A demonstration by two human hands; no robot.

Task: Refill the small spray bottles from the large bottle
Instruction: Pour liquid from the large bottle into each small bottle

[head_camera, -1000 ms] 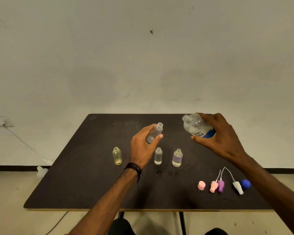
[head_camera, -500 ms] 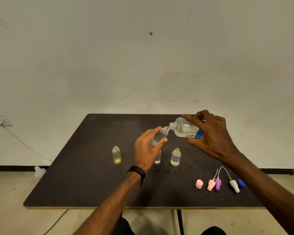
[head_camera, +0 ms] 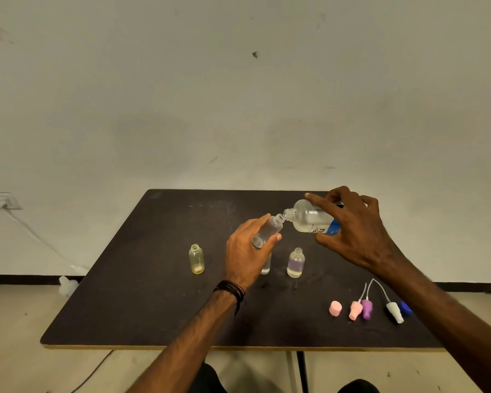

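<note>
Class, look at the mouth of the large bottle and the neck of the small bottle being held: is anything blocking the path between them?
Nothing visible does. The large bottle, tipped in the right hand, has its uncapped mouth right at the open neck of the small bottle in the left hand.

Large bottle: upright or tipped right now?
Tipped: the large bottle lies almost level in the right hand, mouth against the small bottle.

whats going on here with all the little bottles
A person is refilling small spray bottles. The right hand tips the large bottle so its mouth meets the small bottle held tilted in the left hand. Three more open small bottles stand on the table; spray tops and caps lie at its right.
</note>
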